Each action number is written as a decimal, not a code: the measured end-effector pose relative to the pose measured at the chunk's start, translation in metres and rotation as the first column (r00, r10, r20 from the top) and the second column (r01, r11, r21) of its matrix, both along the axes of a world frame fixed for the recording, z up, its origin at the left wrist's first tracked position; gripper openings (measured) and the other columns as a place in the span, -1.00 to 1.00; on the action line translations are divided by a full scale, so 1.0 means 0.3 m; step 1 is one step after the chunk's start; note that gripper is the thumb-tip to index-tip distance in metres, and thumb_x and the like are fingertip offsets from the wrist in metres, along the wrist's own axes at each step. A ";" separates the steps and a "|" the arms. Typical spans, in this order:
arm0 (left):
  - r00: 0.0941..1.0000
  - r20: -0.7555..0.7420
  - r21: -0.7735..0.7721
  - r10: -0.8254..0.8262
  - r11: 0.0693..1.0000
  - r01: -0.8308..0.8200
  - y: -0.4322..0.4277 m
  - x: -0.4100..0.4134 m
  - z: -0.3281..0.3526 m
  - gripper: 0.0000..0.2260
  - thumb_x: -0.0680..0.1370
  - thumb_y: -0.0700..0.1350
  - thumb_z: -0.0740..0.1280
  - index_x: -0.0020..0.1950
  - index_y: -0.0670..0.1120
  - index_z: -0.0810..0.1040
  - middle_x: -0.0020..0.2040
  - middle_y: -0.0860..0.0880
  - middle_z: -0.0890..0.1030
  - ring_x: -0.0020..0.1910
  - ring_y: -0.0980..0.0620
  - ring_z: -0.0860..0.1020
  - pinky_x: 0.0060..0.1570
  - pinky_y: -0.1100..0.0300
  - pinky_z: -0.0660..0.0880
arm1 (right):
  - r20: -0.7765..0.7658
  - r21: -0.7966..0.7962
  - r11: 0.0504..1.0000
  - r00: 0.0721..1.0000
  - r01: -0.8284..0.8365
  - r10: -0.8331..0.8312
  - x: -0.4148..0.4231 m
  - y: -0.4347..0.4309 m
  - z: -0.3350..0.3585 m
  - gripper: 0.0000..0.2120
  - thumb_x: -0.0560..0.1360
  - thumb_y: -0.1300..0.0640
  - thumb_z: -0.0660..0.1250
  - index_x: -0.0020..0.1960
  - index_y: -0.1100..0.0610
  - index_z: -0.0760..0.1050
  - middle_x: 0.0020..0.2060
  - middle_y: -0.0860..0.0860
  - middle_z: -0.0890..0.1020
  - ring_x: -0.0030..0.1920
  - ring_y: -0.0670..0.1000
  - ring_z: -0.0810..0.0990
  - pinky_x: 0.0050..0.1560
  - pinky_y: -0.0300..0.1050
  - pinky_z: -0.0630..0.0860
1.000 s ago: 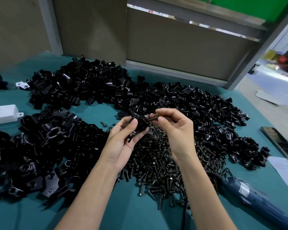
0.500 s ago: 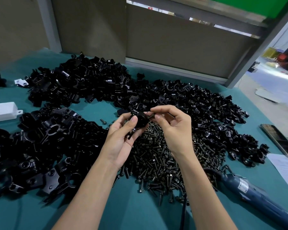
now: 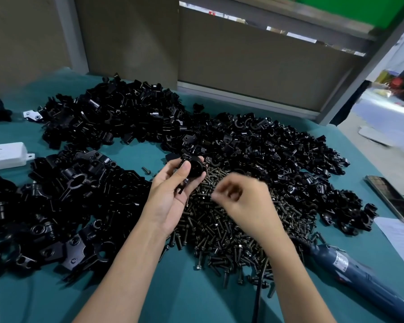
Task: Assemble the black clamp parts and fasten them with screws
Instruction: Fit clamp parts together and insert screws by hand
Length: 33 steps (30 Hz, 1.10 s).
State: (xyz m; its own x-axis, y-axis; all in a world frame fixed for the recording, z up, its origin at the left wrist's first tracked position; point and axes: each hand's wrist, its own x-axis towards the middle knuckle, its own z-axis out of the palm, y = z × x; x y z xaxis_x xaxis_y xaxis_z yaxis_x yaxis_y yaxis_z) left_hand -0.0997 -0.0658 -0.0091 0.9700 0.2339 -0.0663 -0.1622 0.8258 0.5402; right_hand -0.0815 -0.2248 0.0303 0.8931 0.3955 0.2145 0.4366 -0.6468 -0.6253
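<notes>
Head view: at frame centre the left hand (image 3: 173,194) grips a black clamp (image 3: 194,169) between thumb and fingers. The right hand (image 3: 245,201), blurred, curls over the screw pile (image 3: 219,229); whether it holds anything cannot be told. Loose clamp parts (image 3: 103,117) ring the pile. Bare teal table (image 3: 191,297) lies along the lower edge; an electric screwdriver (image 3: 359,276) sits lower right.

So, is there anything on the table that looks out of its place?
One light silver part lies at the far left edge of the black clamp parts, and a single screw sits apart from the screw pile.
</notes>
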 end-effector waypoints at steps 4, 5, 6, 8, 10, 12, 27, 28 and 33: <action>1.000 0.004 -0.008 0.004 1.000 -0.004 0.000 0.001 -0.002 -0.78 0.44 -0.21 0.40 0.05 -0.22 0.50 0.17 -0.25 0.65 0.21 -0.14 0.62 0.02 0.11 0.64 | 0.060 -0.424 0.904 0.998 0.054 -0.032 -0.078 0.016 -0.052 -0.83 0.46 -0.08 0.48 -0.06 -0.03 0.57 -0.15 -0.14 0.57 -0.06 -0.09 0.51 -0.12 -0.11 0.53; 1.000 0.005 -0.001 0.002 1.000 -0.002 0.000 -0.001 -0.002 -0.78 0.44 -0.21 0.40 0.05 -0.22 0.50 0.18 -0.25 0.65 0.21 -0.14 0.62 0.02 0.11 0.64 | 0.085 -0.417 0.905 0.995 0.081 -0.050 -0.084 0.023 -0.059 -0.82 0.47 -0.07 0.47 -0.03 0.00 0.58 -0.13 -0.11 0.57 -0.04 -0.05 0.52 -0.11 -0.10 0.53; 1.000 0.004 0.006 -0.001 1.000 0.001 -0.001 -0.002 -0.001 -0.78 0.45 -0.21 0.40 0.05 -0.22 0.50 0.20 -0.26 0.64 0.23 -0.14 0.61 0.02 0.11 0.63 | 0.094 -0.393 0.914 0.993 0.098 -0.067 -0.085 0.027 -0.062 -0.83 0.48 -0.04 0.47 -0.02 0.02 0.59 -0.12 -0.09 0.58 -0.04 -0.03 0.54 -0.10 -0.10 0.54; 1.000 -0.003 0.013 -0.003 1.000 0.004 -0.002 -0.005 0.001 -0.79 0.45 -0.20 0.40 0.04 -0.22 0.51 0.25 -0.29 0.61 0.27 -0.17 0.59 0.04 0.11 0.64 | 0.080 -0.355 0.927 0.992 0.123 -0.100 -0.083 0.032 -0.060 -0.84 0.48 -0.01 0.48 -0.02 0.04 0.60 -0.13 -0.06 0.60 -0.08 0.00 0.58 -0.09 -0.08 0.56; 1.000 -0.011 0.014 -0.001 1.000 0.001 -0.002 -0.006 0.001 -0.79 0.45 -0.20 0.40 0.05 -0.22 0.51 0.28 -0.31 0.58 0.31 -0.20 0.56 0.05 0.11 0.64 | 0.078 -0.364 0.920 0.989 0.145 -0.125 -0.078 0.036 -0.060 -0.80 0.47 -0.04 0.49 -0.03 0.06 0.61 -0.14 -0.05 0.61 -0.10 0.02 0.60 -0.10 -0.06 0.58; 1.000 -0.012 0.013 0.000 1.000 0.000 -0.002 -0.006 0.001 -0.79 0.45 -0.20 0.40 0.04 -0.21 0.51 0.29 -0.32 0.57 0.32 -0.20 0.54 0.05 0.11 0.64 | 0.090 -0.367 0.915 0.985 0.169 -0.146 -0.071 0.040 -0.059 -0.76 0.45 -0.09 0.49 -0.07 0.07 0.61 -0.18 -0.04 0.63 -0.15 0.04 0.62 -0.14 -0.06 0.58; 0.999 0.017 0.124 -0.036 0.992 0.033 -0.005 -0.002 -0.009 -0.71 0.46 -0.18 0.40 0.15 -0.21 0.51 0.14 -0.17 0.69 0.07 -0.04 0.68 0.10 0.16 0.62 | 0.094 0.423 0.906 0.995 -0.013 -0.030 0.042 0.054 0.087 -0.85 0.45 0.28 0.47 -0.11 0.03 0.63 -0.26 -0.12 0.68 -0.23 -0.17 0.65 -0.13 -0.34 0.56; 0.999 0.023 0.128 -0.037 0.991 0.034 -0.006 -0.002 -0.009 -0.70 0.46 -0.18 0.39 0.16 -0.22 0.51 0.11 -0.16 0.70 0.06 -0.03 0.68 0.11 0.15 0.62 | 0.085 0.454 0.890 0.996 -0.049 0.011 0.050 0.067 0.095 -0.84 0.46 0.29 0.47 -0.10 0.04 0.64 -0.25 -0.10 0.69 -0.21 -0.15 0.66 -0.11 -0.30 0.57; 0.999 0.024 0.131 -0.031 0.991 0.028 -0.008 -0.003 -0.009 -0.73 0.45 -0.18 0.39 0.13 -0.18 0.52 -0.01 -0.11 0.70 0.01 0.01 0.68 0.09 0.14 0.62 | 0.051 0.357 0.931 0.997 -0.078 0.064 0.077 0.103 0.081 -0.87 0.46 0.23 0.48 -0.12 -0.01 0.67 -0.29 -0.21 0.65 -0.22 -0.20 0.57 -0.14 -0.27 0.44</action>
State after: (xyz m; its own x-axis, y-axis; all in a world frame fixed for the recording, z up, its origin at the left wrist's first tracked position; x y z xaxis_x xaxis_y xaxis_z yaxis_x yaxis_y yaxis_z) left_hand -0.1006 -0.0681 -0.0117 0.9776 0.2099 -0.0116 -0.1541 0.7532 0.6394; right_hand -0.0584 -0.1939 0.0545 0.8538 0.3483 0.3870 0.5013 -0.3494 -0.7916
